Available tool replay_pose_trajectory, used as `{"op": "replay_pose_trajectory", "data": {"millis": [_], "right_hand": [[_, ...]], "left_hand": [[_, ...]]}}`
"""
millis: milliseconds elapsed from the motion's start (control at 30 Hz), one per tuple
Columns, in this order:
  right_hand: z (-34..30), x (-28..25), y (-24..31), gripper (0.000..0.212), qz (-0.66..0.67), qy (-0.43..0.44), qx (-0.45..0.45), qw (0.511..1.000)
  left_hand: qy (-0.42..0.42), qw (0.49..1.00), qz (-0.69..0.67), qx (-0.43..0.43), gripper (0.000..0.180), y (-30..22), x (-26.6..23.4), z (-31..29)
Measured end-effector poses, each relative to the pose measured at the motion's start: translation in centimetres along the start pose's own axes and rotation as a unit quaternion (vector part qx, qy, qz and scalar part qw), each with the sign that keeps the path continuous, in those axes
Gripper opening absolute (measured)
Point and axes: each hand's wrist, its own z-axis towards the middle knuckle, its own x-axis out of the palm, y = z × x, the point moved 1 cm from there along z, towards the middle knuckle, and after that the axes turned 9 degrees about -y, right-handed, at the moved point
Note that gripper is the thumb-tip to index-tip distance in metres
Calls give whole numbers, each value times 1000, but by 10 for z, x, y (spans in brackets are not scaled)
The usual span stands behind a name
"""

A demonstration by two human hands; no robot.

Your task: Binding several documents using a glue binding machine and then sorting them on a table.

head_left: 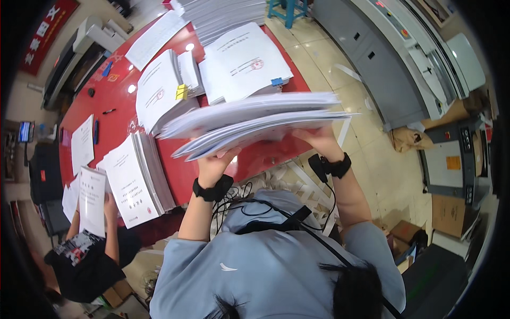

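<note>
A thick sheaf of white papers is held up on its edge over the near side of the red table. It has split into two fanned parts with a gap between them. My left hand grips its lower left, thumb on the near face. Closed on the sheaf's right end is my right hand, with some fingers hidden behind the paper. Just beyond lie a paper stack with a blue binder clip and another with a yellow binder clip.
A tall pile of printed booklets stands at the table's left edge. Beside it a person in black holds a white booklet. More paper is piled at the far end. A grey machine stands at right; cables hang near my waist.
</note>
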Motion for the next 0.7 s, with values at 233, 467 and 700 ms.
{"op": "replay_pose_trajectory", "data": {"millis": [233,467,700], "right_hand": [[19,41,-66,67,97,-22,70,993],[-6,28,-65,46,14,80,91,993],[-28,44,-94,49,14,57,109,992]], "left_hand": [[11,993,-38,-108,81,71,-10,21],[-40,986,-15,-158,68,64,-19,-47],[15,986,-54,-159,64,89,-19,-37]]}}
